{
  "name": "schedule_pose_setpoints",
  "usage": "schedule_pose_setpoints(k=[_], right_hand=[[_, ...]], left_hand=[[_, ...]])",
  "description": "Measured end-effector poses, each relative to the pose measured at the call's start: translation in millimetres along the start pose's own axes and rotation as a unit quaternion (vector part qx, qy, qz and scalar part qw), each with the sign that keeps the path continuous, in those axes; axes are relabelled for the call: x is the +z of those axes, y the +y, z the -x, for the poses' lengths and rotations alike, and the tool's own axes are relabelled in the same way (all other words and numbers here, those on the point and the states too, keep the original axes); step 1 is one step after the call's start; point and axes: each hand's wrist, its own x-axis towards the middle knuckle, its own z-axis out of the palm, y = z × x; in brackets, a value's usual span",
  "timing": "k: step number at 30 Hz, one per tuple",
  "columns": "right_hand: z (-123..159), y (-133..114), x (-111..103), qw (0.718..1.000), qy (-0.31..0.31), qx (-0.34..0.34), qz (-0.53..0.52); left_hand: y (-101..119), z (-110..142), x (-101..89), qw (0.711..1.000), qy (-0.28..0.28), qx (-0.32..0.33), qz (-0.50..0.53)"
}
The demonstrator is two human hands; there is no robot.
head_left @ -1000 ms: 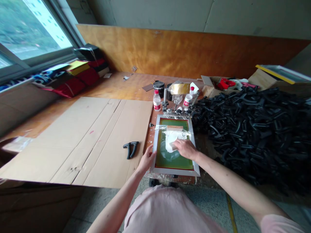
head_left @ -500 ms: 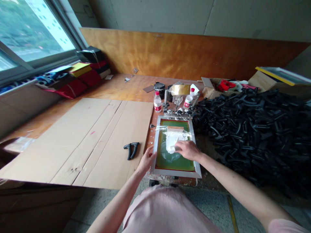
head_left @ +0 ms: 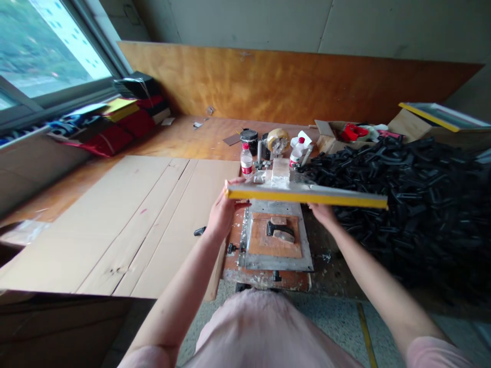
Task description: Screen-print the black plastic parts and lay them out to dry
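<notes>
The printing screen frame (head_left: 307, 194) is tilted up, its front edge showing as a yellow and silver bar. My left hand (head_left: 223, 210) grips its left corner. My right hand (head_left: 321, 212) holds it from underneath near the middle, fingers partly hidden by the frame. Under the raised frame lies the metal base plate (head_left: 276, 262) with a brown board and a black handle part (head_left: 281, 230) seated on it. A white squeegee or cloth (head_left: 280, 169) sits at the frame's far side.
A large heap of black plastic handles (head_left: 406, 204) fills the right side. Flat cardboard sheets (head_left: 126, 220) cover the table on the left, with another black handle (head_left: 199, 231) on them. Bottles (head_left: 246, 160), jars and a tape roll (head_left: 277, 138) stand behind the press.
The screen frame lay flat with my right hand rubbing a white cloth on it; now both hands have lifted its front edge, uncovering the base plate and black handle part.
</notes>
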Motion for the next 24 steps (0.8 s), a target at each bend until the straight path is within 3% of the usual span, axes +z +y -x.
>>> schedule_pose_setpoints(k=[3,6,8,10,12,15,17,19,20,22,24], right_hand=[[45,-7,44,0.984,-0.127,-0.085,0.095],[71,-30,65,0.958,-0.170,-0.121,0.195],[82,-49,66,0.961,-0.169,-0.074,0.208],[96,-72,65,0.971,-0.140,-0.048,0.185],[114,-94,65,0.977,-0.119,-0.112,0.136],[134,-103,60,0.946,-0.166,-0.276,0.043],[135,-80,42,0.941,-0.184,-0.281,0.044],[127,-35,16,0.961,-0.162,-0.177,0.138],[123,-8,1,0.958,-0.153,-0.114,0.214],[119,48,-23,0.926,-0.153,-0.009,0.345],[125,93,-37,0.892,-0.165,0.051,0.417]], left_hand=[[15,-24,13.7,1.000,-0.008,0.017,0.002],[-2,-10,18.0,0.999,0.046,0.024,0.003],[-31,20,18.2,0.997,0.033,-0.063,-0.012],[-66,58,17.7,0.965,-0.066,-0.252,-0.039],[-96,90,15.1,0.934,-0.091,-0.347,-0.011],[-121,107,-5.7,0.931,-0.020,-0.363,0.043],[-126,98,-39.8,0.938,0.049,-0.344,0.003],[-128,84,-88.8,0.937,0.116,-0.311,-0.113],[-129,78,-115.6,0.923,0.149,-0.299,-0.189],[-133,69,-164.9,0.872,0.182,-0.312,-0.332],[-139,65,-199.0,0.812,0.169,-0.343,-0.442]])
